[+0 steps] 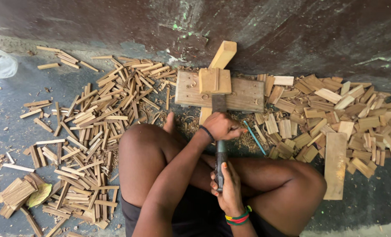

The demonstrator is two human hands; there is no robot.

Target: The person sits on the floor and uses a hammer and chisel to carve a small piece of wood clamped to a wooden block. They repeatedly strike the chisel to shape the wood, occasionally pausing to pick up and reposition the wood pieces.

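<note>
Sitting cross-legged on the floor, the person works at a wooden block (pixel 243 94). Left of the block lie thin sticks (pixel 94 131). The left hand (pixel 221 126), just below the block, presses closed on the blade (pixel 219 103) near its tip; the right hand (pixel 227 188), lower, is wrapped around the handle (pixel 221 169). The tool looks stiff, heavy, sharp-edged, safest gripped by that handle. Right of the block, chips (pixel 336 114) pile up.
</note>
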